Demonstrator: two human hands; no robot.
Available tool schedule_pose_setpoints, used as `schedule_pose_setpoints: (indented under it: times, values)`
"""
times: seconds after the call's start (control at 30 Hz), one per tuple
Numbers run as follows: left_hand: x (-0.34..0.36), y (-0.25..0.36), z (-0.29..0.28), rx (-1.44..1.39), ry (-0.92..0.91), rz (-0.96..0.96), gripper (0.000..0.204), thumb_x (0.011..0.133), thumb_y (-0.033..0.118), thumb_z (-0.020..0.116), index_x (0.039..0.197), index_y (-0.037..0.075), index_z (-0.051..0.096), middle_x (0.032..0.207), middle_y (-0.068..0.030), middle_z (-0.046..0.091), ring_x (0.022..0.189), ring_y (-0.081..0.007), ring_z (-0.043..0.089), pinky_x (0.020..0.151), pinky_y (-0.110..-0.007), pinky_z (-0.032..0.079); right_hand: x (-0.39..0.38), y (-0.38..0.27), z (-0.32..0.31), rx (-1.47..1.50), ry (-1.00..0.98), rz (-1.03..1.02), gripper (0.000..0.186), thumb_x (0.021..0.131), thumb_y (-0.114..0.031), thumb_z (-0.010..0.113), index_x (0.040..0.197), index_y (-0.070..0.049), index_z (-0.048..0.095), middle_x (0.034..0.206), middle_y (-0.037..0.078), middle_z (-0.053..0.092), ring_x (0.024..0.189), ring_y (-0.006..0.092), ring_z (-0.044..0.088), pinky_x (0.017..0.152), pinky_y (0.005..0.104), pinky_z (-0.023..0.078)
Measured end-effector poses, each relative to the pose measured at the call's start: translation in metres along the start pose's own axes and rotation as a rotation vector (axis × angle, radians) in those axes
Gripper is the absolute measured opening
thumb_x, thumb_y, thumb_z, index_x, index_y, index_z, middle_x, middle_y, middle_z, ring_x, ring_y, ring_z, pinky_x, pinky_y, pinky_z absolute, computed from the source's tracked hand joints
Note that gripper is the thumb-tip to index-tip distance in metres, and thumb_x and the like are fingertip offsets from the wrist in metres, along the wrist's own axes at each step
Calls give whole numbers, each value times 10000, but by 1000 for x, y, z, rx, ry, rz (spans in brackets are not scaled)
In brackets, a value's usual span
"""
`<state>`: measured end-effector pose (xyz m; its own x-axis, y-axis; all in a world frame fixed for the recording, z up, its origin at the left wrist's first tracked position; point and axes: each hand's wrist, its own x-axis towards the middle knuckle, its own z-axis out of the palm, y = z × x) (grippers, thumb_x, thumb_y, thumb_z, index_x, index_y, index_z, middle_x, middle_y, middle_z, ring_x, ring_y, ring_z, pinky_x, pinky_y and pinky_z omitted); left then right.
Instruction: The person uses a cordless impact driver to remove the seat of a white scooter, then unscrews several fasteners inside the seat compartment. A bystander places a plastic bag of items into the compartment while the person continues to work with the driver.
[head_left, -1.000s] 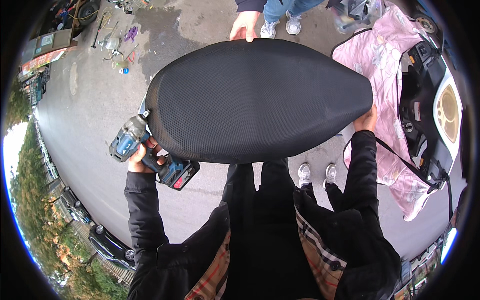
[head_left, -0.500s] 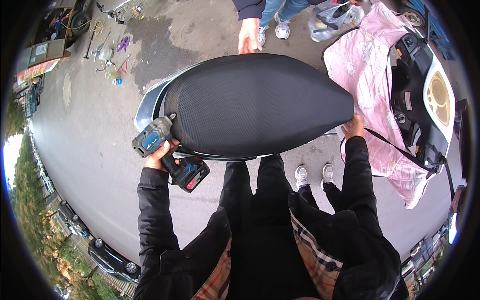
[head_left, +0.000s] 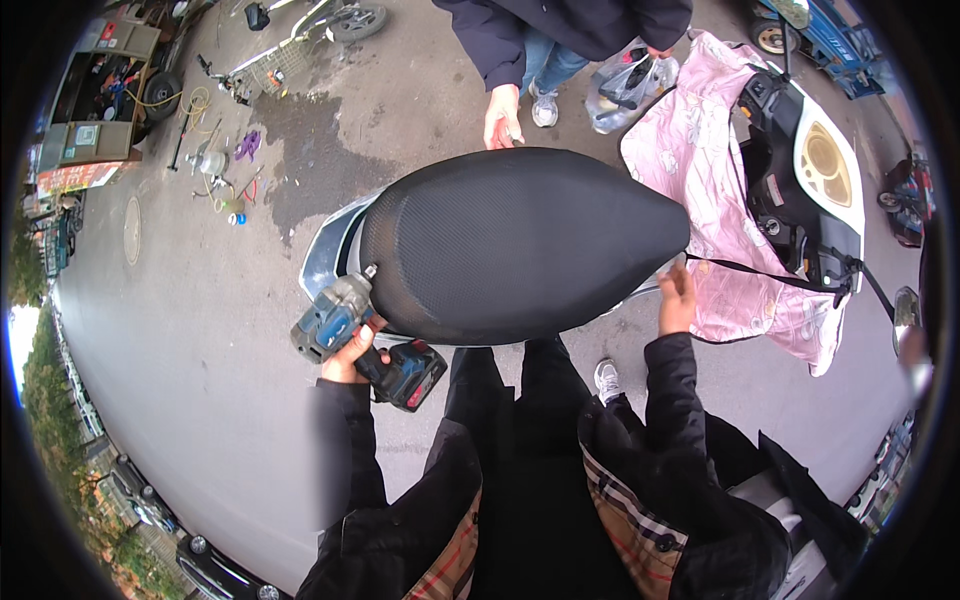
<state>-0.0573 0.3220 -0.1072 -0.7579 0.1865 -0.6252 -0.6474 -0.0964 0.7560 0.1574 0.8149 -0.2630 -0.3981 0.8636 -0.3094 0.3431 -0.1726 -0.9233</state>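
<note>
The black seat [head_left: 520,240] lay atop the scooter [head_left: 325,248]; care meant tilting the impact wrench [head_left: 332,318], clamped in my left grip [head_left: 347,360], clear of it. Whether my right grip [head_left: 677,302], beside the scooter, held anything, I couldn't tell.

Soft daylight, glare at left rim, curved dark edges, trees [head_left: 52,430] apparently blurred

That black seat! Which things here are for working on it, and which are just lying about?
Seem part of the job:
- black seat, right hand at its narrow end
- blue-grey power tool, in the left hand
- scooter, under the seat

Seem just lying about:
- crumpled purple thing
- bicycle with basket
</note>
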Motion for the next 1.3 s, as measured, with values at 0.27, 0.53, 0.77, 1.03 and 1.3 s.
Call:
schedule_pose_setpoints:
  times: [0.27, 0.53, 0.77, 1.03, 1.3]
  values:
    - [-35, 67, 41, -21, -616, 10, 794, 815, 173, 849, 1485, 19, 450, 1315, -216, 600, 1383, -444, 491, 638, -359, 594, -219, -159, 84, -510, -465, -499, 1186, 630, -199, 941, 1593, -27, 270, 1599, 267, 298, 1486, 422, 329, 1174, 539, 337]
    - [-39, 97, 98, 37, -953, 83, 473, 901, 178, 781, 1306, 2, 610, 1242, -238, 661, 1196, -315, 651, 684, -296, 566, -214, -204, 145, -687, 84, -642, 1111, 595, -123, 882, 1560, -47, 337, 1469, 245, 438, 1362, 445, 428, 1156, 532, 327]
    - [-29, 96, 15, 134, -839, 33, 608, 890, 219, 760, 1393, -36, 531, 1448, -256, 559, 861, -236, 705, 639, -308, 532, -171, -226, 82, -509, 155, -722, 804, 654, -40, 735, 1423, 11, 505, 1299, 226, 597, 1231, 370, 578, 1089, 426, 432]
    - [-41, 75, -111, 396, -189, 17, 449, 892, 206, 798, 1256, 5, 626, 1216, -156, 713, 646, -178, 644, 573, -299, 512, -106, -260, -20, -278, 157, -558, 533, 765, 0, 690, 1293, 43, 627, 1110, 102, 723, 1023, 193, 659, 945, 295, 493]
    - [-74, 48, -126, 322, -18, -92, 437, 901, 168, 787, 1277, 18, 621, 1179, -162, 727, 579, -176, 597, 573, -315, 510, -65, -311, -82, -488, 292, -539, 435, 780, -82, 677, 1175, 99, 691, 1091, 118, 734, 1005, 200, 666, 950, 295, 485]
